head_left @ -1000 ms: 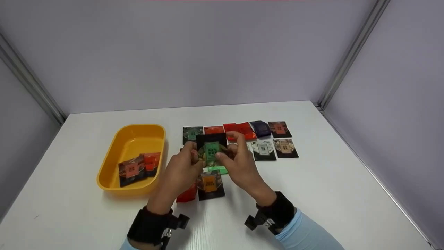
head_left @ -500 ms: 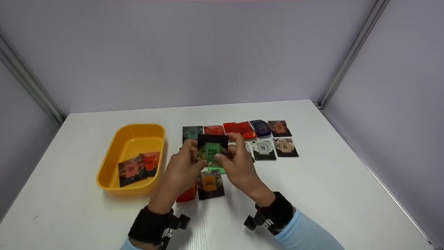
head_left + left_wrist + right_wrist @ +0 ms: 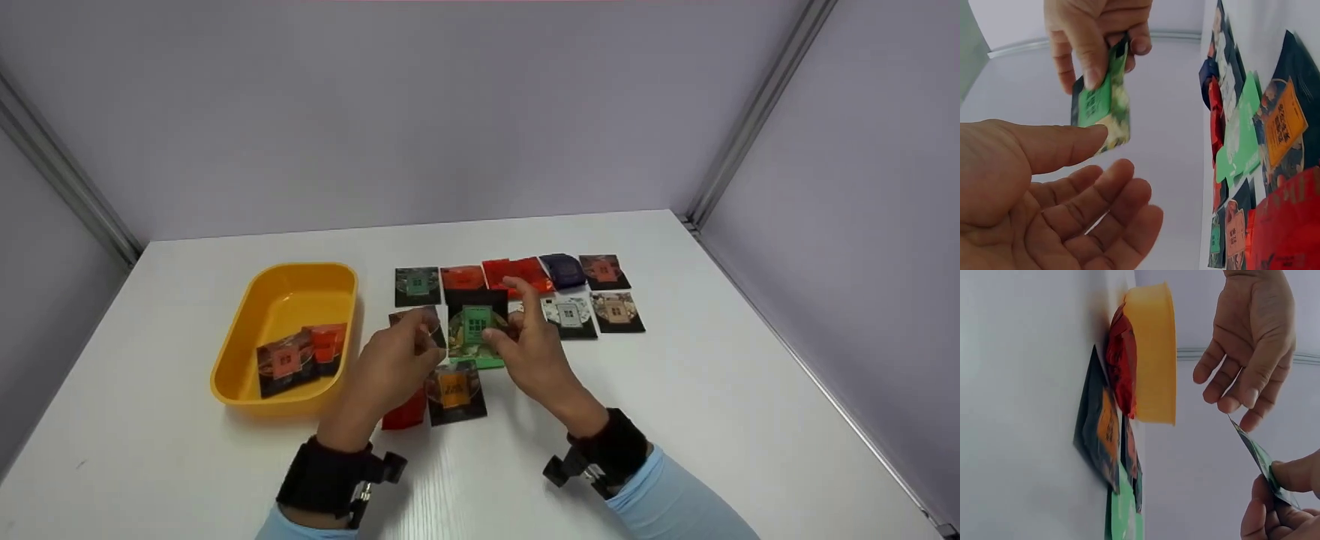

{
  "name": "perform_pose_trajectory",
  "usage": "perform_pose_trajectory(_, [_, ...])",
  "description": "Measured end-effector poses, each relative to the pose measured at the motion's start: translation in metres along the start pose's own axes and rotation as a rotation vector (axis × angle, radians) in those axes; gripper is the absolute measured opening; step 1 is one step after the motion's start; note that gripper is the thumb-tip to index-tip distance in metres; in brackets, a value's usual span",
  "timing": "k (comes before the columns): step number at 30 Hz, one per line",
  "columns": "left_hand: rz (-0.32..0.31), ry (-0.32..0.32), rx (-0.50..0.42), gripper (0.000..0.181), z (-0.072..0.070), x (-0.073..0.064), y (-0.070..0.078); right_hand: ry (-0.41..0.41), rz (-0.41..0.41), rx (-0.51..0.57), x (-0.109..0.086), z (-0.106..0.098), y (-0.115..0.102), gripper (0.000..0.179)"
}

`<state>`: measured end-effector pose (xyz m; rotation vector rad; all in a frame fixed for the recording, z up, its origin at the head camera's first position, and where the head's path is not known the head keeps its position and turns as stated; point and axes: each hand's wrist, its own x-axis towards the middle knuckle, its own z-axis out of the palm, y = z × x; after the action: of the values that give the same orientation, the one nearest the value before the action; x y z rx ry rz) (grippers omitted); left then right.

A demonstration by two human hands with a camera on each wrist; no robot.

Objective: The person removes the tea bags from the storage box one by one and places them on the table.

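My right hand (image 3: 536, 360) pinches a black packet with a green label (image 3: 478, 322) between thumb and fingers. The packet is raised above the table, and its food picture shows in the left wrist view. My left hand (image 3: 394, 367) is just left of it, holding nothing, fingers loosely bent. In the right wrist view a small gap lies between the left fingertips (image 3: 1249, 398) and the packet's edge. Below the hands lie a packet with an orange label (image 3: 455, 391) and a red packet (image 3: 405, 412), partly hidden by the left hand. A green packet (image 3: 1241, 135) lies behind them.
A yellow tray (image 3: 307, 265) at the left holds a red-labelled dark packet (image 3: 286, 364) and a red packet (image 3: 328, 345). Rows of packets lie behind the hands, among them a dark blue one (image 3: 562, 270) and a white-labelled one (image 3: 570, 316). Panels enclose the table (image 3: 750, 390).
My left hand has let go of the green-labelled packet, which both hands held before. The right hand has carried it slightly right, uncovering a packet on the table between the hands.
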<state>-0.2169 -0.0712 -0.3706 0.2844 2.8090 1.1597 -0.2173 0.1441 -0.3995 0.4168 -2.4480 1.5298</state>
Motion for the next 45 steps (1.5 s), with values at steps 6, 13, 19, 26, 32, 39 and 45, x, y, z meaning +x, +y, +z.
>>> perform_pose_trajectory(6, [0.057,-0.016,0.147,0.038,0.012,0.003,-0.006,-0.04,0.09,-0.125,-0.004,-0.022,0.03,0.067])
perform_pose_trajectory(13, [0.24,0.048,0.405,0.026,0.04,-0.004,-0.013,-0.089,0.181,-0.226,-0.009,-0.04,0.05,0.07])
perform_pose_trajectory(19, [0.472,0.096,0.616,0.02,0.06,-0.016,-0.012,-0.217,0.238,-0.226,-0.009,-0.035,0.052,0.067])
perform_pose_trajectory(26, [0.497,-0.077,0.676,0.014,0.063,-0.025,-0.006,-0.33,0.288,-0.385,-0.011,-0.031,0.052,0.06])
perform_pose_trajectory(32, [0.476,-0.175,0.646,0.015,0.064,-0.024,-0.006,-0.335,0.287,-0.471,-0.012,-0.028,0.052,0.055])
perform_pose_trajectory(39, [0.441,-0.202,0.608,0.017,0.064,-0.021,-0.006,-0.31,0.255,-0.558,-0.011,-0.025,0.049,0.042])
perform_pose_trajectory(45, [0.419,-0.216,0.618,0.021,0.064,-0.022,-0.002,-0.375,0.243,-0.582,-0.017,-0.022,0.049,0.056])
